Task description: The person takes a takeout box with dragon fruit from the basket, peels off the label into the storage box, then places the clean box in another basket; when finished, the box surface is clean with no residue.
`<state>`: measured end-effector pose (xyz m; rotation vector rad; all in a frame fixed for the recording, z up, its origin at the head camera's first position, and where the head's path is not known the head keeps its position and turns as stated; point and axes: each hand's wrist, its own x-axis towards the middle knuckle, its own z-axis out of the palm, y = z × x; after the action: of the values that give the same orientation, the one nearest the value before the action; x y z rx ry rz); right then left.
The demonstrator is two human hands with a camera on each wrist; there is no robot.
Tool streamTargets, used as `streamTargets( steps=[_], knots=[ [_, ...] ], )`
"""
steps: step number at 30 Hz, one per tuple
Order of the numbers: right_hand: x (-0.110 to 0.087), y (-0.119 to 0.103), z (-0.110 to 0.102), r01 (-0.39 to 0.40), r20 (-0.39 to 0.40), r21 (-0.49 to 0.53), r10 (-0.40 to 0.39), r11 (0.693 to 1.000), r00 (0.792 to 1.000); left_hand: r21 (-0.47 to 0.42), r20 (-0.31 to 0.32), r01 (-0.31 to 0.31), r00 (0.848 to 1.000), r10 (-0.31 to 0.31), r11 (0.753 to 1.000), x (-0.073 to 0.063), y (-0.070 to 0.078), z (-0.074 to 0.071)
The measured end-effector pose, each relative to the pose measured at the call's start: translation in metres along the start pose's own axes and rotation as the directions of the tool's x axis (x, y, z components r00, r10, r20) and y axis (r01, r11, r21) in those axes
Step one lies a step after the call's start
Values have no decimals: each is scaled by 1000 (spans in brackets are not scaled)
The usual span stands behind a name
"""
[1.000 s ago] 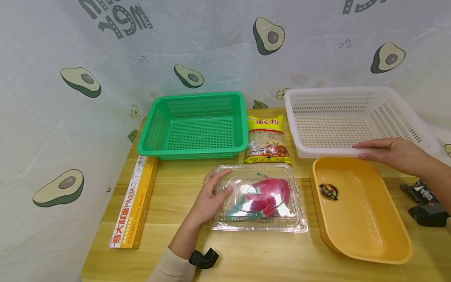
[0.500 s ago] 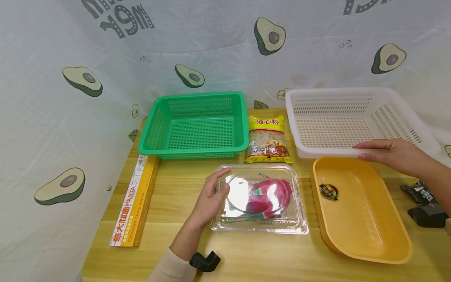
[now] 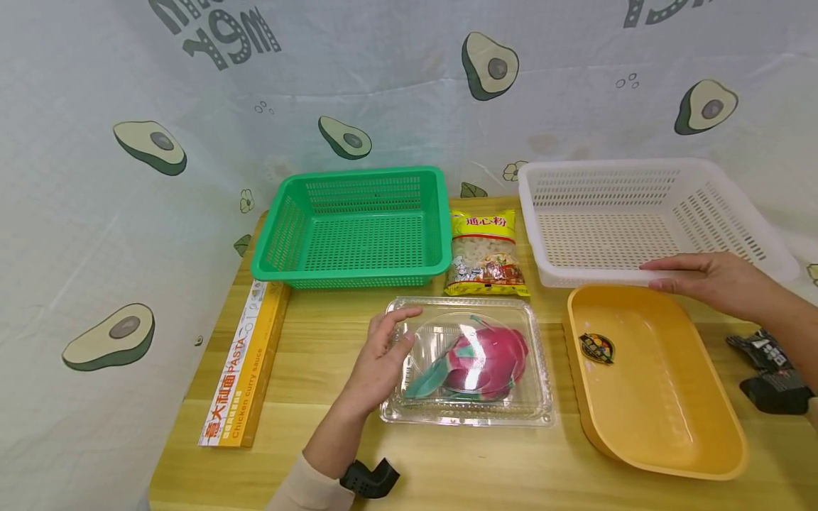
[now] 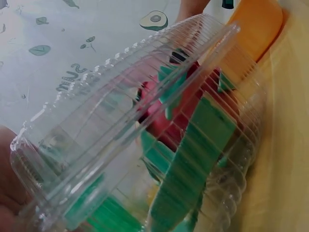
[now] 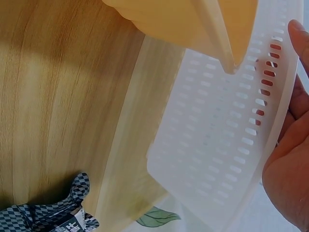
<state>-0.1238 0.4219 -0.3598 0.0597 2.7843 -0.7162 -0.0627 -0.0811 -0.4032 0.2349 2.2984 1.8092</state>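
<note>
My left hand (image 3: 377,363) holds the left side of a clear plastic clamshell box (image 3: 469,419), its thumb and forefinger at the lid's edge. Inside lies a pink dragon fruit (image 3: 492,358) with long green leaf tips. From close up in the left wrist view, the ridged box wall (image 4: 212,29) stands slanted across the picture. My right hand (image 3: 722,280) grips the front rim of a white perforated basket (image 3: 601,277), fingers over the inside and thumb at the front. Parts of those fingers show through the slots in the right wrist view.
A yellow-orange tray (image 3: 658,383) stands in front of the white basket. Further left are a yellow macaroni bag (image 3: 483,255), a green basket (image 3: 351,277) and a long pasta box (image 3: 239,369). Small black packets (image 3: 767,355) lie at the right, and a printed cloth (image 3: 409,85) hangs behind.
The clear box has shifted slightly under my left hand; its glare has moved and the dragon fruit has rolled over, showing more pink. My right hand has kept its place on the white basket.
</note>
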Motion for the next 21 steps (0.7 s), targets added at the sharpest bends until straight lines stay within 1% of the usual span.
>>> streamTargets(
  steps=[3,6,9,16,21],
  knots=[
    [0,1,1,6,-3,1,-6,1000,1000,17,-13,16,1000,-16,1000,-1,6,-2],
    [0,1,1,6,-4,7,-6,1000,1000,36,-28,12,1000,-11,999,-3,10,-4],
    [0,0,1,2,-1,13,-2,1000,1000,41,-37,-12,999,14,999,-4,14,-7],
    [-2,-4,-1,0,9,6,0,1000,1000,5,-50,-71,996,71,997,-5,24,-16],
    [-3,-6,-1,-8,0,-2,8,1000,1000,-22,-55,-117,992,116,993,0,38,-21]
  ],
)
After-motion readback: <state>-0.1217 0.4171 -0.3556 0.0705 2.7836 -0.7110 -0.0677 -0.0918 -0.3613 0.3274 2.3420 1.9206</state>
